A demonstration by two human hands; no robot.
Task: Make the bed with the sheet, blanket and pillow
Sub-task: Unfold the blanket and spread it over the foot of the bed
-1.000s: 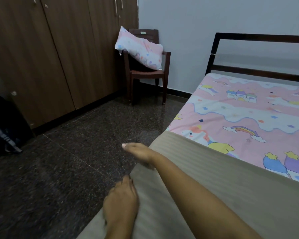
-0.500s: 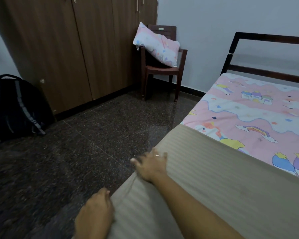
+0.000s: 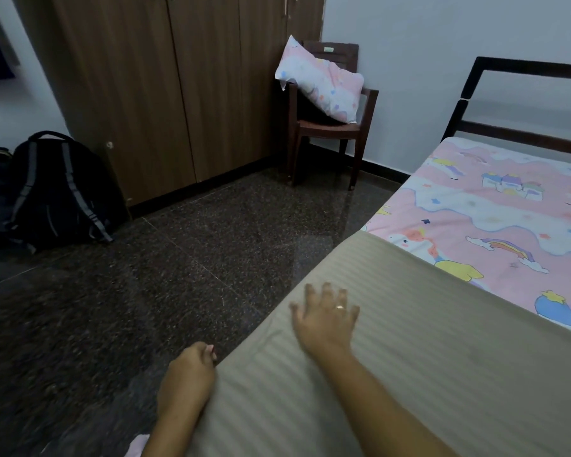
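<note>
A beige striped blanket [image 3: 442, 364] covers the near part of the bed. Beyond it lies the pink sheet [image 3: 495, 212] with unicorns and rainbows, spread up to the dark headboard [image 3: 521, 133]. My right hand [image 3: 327, 318] rests flat on the blanket near its left edge, fingers spread, a ring on one finger. My left hand [image 3: 187, 380] is curled at the blanket's hanging side edge; the view does not show whether it grips the cloth. The pink and white pillow [image 3: 320, 80] leans on a brown chair [image 3: 327, 127] by the far wall.
A wooden wardrobe [image 3: 165, 87] runs along the left wall. A black backpack [image 3: 56, 189] stands on the dark speckled floor [image 3: 178, 265] beside it. Open floor lies between the bed, the chair and the wardrobe.
My right hand has slid onto the blanket's top and spread flat. My left hand has stayed low at the side edge. The view has turned left, showing more of the backpack.
</note>
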